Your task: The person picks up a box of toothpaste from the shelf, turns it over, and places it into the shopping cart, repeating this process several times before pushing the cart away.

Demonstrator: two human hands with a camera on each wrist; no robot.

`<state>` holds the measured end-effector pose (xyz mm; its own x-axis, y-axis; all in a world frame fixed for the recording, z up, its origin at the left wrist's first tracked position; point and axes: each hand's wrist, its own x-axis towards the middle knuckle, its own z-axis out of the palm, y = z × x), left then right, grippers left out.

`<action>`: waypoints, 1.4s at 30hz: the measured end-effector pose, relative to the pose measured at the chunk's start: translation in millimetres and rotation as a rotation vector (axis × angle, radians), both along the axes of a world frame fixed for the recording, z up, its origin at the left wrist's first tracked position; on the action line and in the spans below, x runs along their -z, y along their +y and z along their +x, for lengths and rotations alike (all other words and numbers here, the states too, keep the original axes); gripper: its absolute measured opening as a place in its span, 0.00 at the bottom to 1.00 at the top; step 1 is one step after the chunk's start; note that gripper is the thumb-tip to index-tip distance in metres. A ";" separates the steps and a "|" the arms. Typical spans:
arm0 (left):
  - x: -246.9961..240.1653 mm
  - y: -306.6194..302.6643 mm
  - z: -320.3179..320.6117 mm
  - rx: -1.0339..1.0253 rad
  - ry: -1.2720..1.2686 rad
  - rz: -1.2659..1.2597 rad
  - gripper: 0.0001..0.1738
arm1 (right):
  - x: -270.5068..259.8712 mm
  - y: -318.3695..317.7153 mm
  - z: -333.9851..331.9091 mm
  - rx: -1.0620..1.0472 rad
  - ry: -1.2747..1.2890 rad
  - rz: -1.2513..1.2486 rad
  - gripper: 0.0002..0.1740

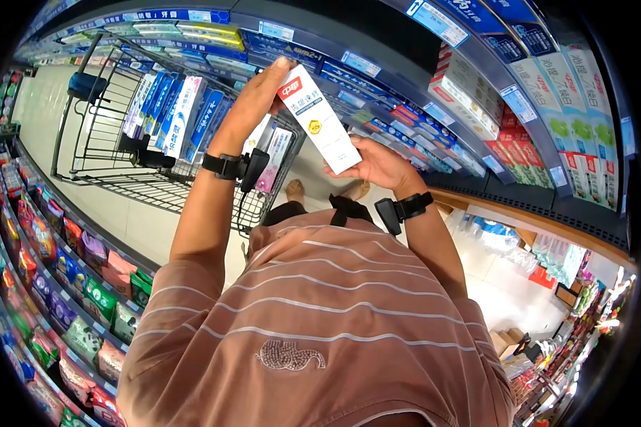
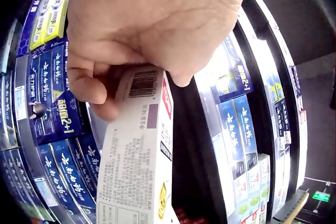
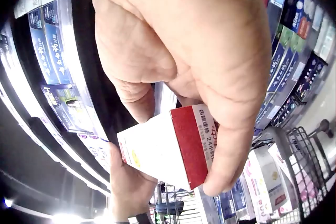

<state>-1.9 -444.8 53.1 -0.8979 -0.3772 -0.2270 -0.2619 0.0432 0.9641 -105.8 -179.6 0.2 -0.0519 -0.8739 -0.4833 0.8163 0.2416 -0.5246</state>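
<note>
A white toothpaste box (image 1: 319, 121) with a red logo and a small yellow emblem is held at a slant between the hands, in front of the shelf. My left hand (image 1: 258, 96) grips its upper end, thumb on one edge and curled fingers on the other. At the lower end my right hand (image 1: 381, 165) pinches it between thumb and fingers. The left wrist view shows the box's side (image 2: 134, 145), with a barcode and small print. Its red end panel (image 3: 192, 145) faces the right wrist camera, between the right thumb and fingers.
To the left stands a wire shopping cart (image 1: 110, 174) with several toothpaste boxes (image 1: 171, 117) inside. Shelves of boxed toothpaste (image 1: 470, 89) run along the front and right. Bagged goods (image 1: 78, 285) fill the shelf on the far left.
</note>
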 end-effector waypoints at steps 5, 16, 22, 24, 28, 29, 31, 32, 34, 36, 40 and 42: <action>2.5 1.0 0.1 -0.019 -0.052 -0.019 0.44 | 9.2 7.6 -3.0 0.014 0.078 0.010 0.32; 7.6 6.0 6.9 -0.016 0.057 0.142 0.31 | -17.0 8.1 1.5 0.118 0.370 0.119 0.32; 30.4 -0.1 13.8 -0.024 0.105 0.336 0.27 | -20.8 8.8 -8.2 0.089 0.202 0.109 0.29; 31.8 -0.3 15.1 -0.052 0.170 0.434 0.24 | -19.5 8.7 -9.7 0.083 0.114 0.075 0.27; 38.7 -1.7 19.3 -0.040 0.251 0.509 0.24 | -20.6 6.3 -2.9 0.094 0.240 0.096 0.26; 37.3 0.6 19.5 -0.043 0.238 0.510 0.25 | -21.0 5.2 1.0 0.117 0.308 0.123 0.26; 34.8 6.4 19.9 -0.067 0.227 0.519 0.26 | -28.3 2.6 4.6 0.114 0.340 0.119 0.27; 34.2 9.5 20.0 -0.089 0.228 0.528 0.27 | -30.8 1.8 5.8 0.112 0.356 0.117 0.27; 36.1 11.3 20.6 -0.126 0.221 0.543 0.28 | -29.3 1.0 7.1 0.117 0.372 0.128 0.28; 42.5 11.9 20.9 -0.156 0.202 0.555 0.29 | -28.0 1.8 7.5 0.117 0.390 0.138 0.29; 45.0 10.9 18.9 -0.121 0.211 0.577 0.30 | -25.1 4.1 7.8 0.120 0.415 0.146 0.29; 45.8 12.3 15.5 -0.133 0.229 0.631 0.32 | -26.0 4.1 7.1 0.109 0.422 0.153 0.29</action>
